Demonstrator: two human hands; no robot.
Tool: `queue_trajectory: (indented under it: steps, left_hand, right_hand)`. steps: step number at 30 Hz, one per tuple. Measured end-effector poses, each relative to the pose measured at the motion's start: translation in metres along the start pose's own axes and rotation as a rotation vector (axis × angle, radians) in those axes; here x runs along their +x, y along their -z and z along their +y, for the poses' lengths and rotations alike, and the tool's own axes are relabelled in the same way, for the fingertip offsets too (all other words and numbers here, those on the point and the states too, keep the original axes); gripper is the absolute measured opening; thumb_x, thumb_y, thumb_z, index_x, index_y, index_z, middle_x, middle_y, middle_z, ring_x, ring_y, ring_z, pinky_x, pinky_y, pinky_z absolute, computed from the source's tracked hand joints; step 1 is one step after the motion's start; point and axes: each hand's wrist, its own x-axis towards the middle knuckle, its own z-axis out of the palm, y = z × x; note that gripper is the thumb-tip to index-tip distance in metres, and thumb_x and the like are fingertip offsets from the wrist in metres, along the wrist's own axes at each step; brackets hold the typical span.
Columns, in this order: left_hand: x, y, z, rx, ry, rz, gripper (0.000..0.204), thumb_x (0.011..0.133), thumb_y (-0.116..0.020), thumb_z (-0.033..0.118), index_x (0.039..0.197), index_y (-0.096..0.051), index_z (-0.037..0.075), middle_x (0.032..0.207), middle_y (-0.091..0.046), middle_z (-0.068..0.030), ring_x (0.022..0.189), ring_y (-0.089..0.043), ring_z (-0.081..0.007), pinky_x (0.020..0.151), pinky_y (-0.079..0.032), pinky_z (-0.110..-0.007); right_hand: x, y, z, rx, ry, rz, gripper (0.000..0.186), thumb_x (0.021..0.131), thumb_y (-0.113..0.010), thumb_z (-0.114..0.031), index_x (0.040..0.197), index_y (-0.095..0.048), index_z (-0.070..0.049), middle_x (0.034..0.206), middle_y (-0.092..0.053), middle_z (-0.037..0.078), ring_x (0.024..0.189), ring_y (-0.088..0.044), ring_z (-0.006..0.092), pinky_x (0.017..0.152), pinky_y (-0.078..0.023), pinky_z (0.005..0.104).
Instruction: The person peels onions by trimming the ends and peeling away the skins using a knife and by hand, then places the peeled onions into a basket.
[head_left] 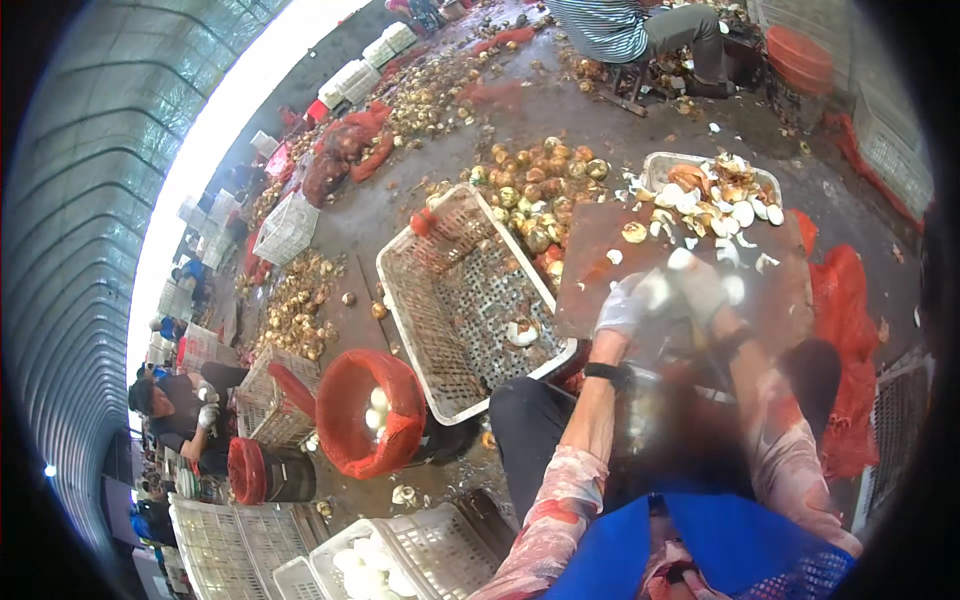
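Observation:
Above a brown board (590,280) my white-gloved left hand (622,305) is closed around a pale, round thing that looks like a peeled onion (655,291). Close beside it, my gloved right hand (703,292) has its fingers curled. Haze over the picture blurs both hands, and what the right one grips is hidden. At the board's far edge, onion peelings (735,192), white layers and brown skins, heap over a white basket (656,165). A cut onion (634,232) lies on the board's far left part.
Left of the board tilts a white plastic crate (400,290) with onion scraps. Unpeeled onions (540,185) are piled behind it. A red-lined bucket (340,430) holds peeled onions (377,410); more fill a crate (430,550) at lower left. Red netting (845,330) lies right. Other people sit farther off.

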Motion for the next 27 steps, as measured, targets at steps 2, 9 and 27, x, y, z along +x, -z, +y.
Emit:
queue_trajectory:
  steps: [2, 9, 27]
  left_hand:
    - [0.007, -0.011, 0.001, 0.267, -0.128, -0.055, 0.039, 0.092, -0.059, 0.024, 0.123, -0.059, 0.001, 0.101, -0.066, -0.0090, 0.088, -0.060, -0.0120, 0.073, -0.048, -0.027]
    - [-0.003, -0.015, 0.010, 0.549, -0.291, 0.046, 0.044, 0.088, -0.056, 0.028, 0.122, -0.059, 0.000, 0.118, -0.062, -0.0231, 0.109, -0.058, -0.0346, 0.095, -0.044, -0.040]
    - [-0.030, -0.029, 0.037, 0.866, -0.457, 0.243, 0.059, 0.088, -0.061, 0.028, 0.138, -0.043, 0.002, 0.133, -0.051, -0.0223, 0.120, -0.051, -0.0388, 0.100, -0.044, -0.042]
  right_hand:
    - [0.009, 0.012, 0.013, -0.436, 0.149, 0.027, 0.028, 0.086, -0.062, -0.023, 0.107, -0.066, -0.003, 0.085, -0.069, 0.009, 0.074, -0.067, 0.0194, 0.055, -0.053, 0.0368]
    - [0.005, 0.009, 0.045, -0.653, 0.067, 0.216, 0.036, 0.088, -0.051, -0.033, 0.105, -0.059, -0.002, 0.092, -0.064, 0.029, 0.093, -0.061, 0.0455, 0.082, -0.046, 0.0515]
    - [-0.013, 0.005, 0.024, -0.736, -0.023, 0.184, 0.039, 0.096, -0.041, -0.038, 0.123, -0.051, -0.011, 0.099, -0.065, 0.027, 0.094, -0.061, 0.0466, 0.081, -0.047, 0.0541]
